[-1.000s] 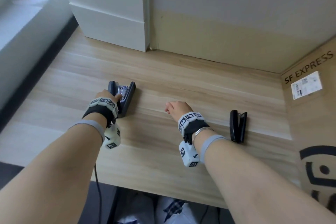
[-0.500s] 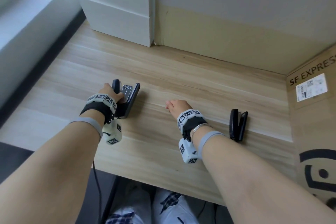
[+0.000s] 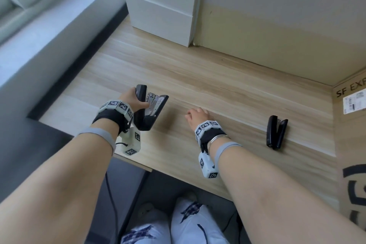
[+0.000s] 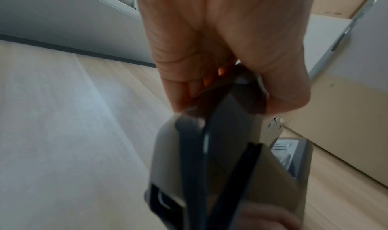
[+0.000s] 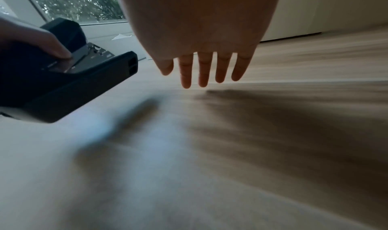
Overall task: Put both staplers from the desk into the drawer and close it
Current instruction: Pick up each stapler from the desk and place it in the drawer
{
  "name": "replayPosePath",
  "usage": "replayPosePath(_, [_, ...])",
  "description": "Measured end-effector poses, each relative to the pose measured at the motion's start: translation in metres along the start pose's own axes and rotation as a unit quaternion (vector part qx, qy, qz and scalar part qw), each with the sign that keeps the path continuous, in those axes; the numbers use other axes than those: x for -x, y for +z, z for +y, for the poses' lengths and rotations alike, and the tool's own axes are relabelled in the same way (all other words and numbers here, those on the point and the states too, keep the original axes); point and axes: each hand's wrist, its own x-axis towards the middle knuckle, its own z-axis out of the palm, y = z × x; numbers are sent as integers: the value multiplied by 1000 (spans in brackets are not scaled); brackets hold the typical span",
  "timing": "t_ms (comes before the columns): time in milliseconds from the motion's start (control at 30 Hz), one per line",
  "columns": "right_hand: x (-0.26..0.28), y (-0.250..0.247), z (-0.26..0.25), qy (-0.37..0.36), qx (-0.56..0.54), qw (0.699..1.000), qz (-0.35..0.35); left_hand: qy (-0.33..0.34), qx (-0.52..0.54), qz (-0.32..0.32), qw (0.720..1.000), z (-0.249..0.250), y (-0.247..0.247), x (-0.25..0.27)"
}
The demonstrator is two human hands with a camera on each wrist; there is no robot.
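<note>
A large black stapler (image 3: pixel 152 111), its jaws sprung apart and the metal staple rail showing, is in my left hand (image 3: pixel 130 101), which grips its top arm; it is tilted and lifted just off the wooden desk (image 3: pixel 217 85). The left wrist view shows my fingers (image 4: pixel 220 42) curled round the large stapler (image 4: pixel 220 150). My right hand (image 3: pixel 196 114) hovers low over the middle of the desk, its fingers (image 5: pixel 201 71) straight and holding nothing. A small black stapler (image 3: pixel 276 131) lies on the desk to the right of that hand. No open drawer is in view.
A white cabinet (image 3: pixel 162 10) with a seam across its front stands at the desk's back left against the wall. A cardboard box (image 3: pixel 350 144) walls off the right side. The desk's front edge runs just under my wrists, with my knees below it.
My left hand has closed round the large stapler and raised it off the desk, tilting it. The right hand has stayed about where it was. The small stapler has not moved.
</note>
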Motion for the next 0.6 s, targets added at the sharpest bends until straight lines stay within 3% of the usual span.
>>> replayPosePath(200, [18, 28, -49, -22, 10, 1000, 7, 11, 51, 10, 999, -57, -25, 38])
replayPosePath(400, [28, 58, -97, -28, 6, 999, 28, -21, 65, 57, 996, -135, -44, 79])
replayPosePath(600, [32, 96, -131, -19, 18, 998, 61, -79, 83, 63, 991, -213, -49, 117])
